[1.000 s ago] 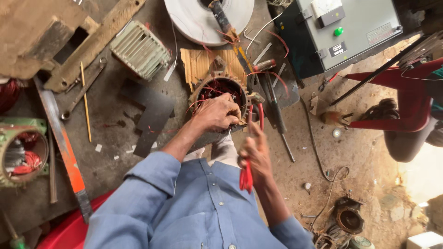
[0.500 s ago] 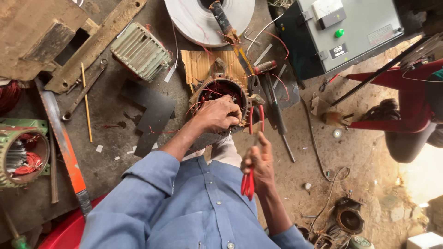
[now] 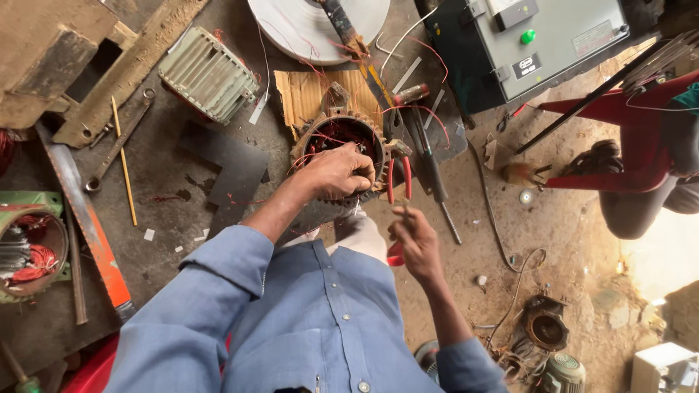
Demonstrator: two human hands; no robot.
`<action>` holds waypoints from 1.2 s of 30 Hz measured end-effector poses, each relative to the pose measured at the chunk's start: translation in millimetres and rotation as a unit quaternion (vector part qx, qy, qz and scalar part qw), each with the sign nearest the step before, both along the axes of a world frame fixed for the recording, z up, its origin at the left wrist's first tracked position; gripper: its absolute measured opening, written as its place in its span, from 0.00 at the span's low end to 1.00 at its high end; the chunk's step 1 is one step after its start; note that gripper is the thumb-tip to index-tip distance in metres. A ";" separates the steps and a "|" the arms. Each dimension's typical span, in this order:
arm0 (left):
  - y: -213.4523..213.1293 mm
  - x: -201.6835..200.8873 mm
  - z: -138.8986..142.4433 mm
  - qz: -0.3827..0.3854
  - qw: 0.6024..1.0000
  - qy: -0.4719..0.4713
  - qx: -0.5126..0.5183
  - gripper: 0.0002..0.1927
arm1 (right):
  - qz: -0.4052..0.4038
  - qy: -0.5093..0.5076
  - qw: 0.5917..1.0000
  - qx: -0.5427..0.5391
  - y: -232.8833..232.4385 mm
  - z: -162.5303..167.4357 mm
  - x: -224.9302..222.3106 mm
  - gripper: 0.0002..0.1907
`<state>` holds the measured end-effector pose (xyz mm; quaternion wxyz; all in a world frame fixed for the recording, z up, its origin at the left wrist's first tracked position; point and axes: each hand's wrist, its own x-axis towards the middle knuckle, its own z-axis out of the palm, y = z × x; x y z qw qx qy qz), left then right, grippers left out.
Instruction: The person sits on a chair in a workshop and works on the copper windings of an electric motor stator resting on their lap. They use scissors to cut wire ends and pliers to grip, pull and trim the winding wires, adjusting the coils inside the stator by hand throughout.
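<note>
Copper-wound round motor stator (image 3: pixel 342 138) with its toothed metal rim sat on the dark, grimy worktop (image 3: pixel 182 189), on a scrap of brown cardboard (image 3: pixel 309 91). The left hand (image 3: pixel 336 171) lay over the stator's near rim, fingers curled down against the red windings inside. The right hand (image 3: pixel 416 240) hovered just beside it, closed around red-handled pliers (image 3: pixel 397 185), the handles running up towards the stator. A ribbed grey motor housing (image 3: pixel 207 73) lay well to the left, a long steel spanner (image 3: pixel 120 138) beyond it, and a grey control box (image 3: pixel 539 40) with a green button stood to the upper right.
</note>
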<state>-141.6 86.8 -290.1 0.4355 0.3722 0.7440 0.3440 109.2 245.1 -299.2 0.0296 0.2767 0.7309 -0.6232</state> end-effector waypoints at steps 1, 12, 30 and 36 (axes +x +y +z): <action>0.2 -0.1 -0.4 -0.008 1.000 0.005 -0.003 0.10 | 0.030 0.037 0.995 0.089 1.2 -0.5 -13.1 0.16; 6.1 -4.4 -2.9 -0.009 1.000 -0.011 -0.008 0.10 | 0.242 0.265 0.731 0.581 22.4 29.4 -112.6 0.18; 8.3 -4.6 -3.8 -0.009 1.000 -0.005 -0.009 0.09 | 0.478 0.369 0.506 0.616 56.2 82.7 -159.1 0.25; 9.4 -5.2 -6.1 -0.023 1.000 -0.018 0.005 0.08 | 0.459 0.269 0.458 0.713 50.9 84.6 -163.0 0.21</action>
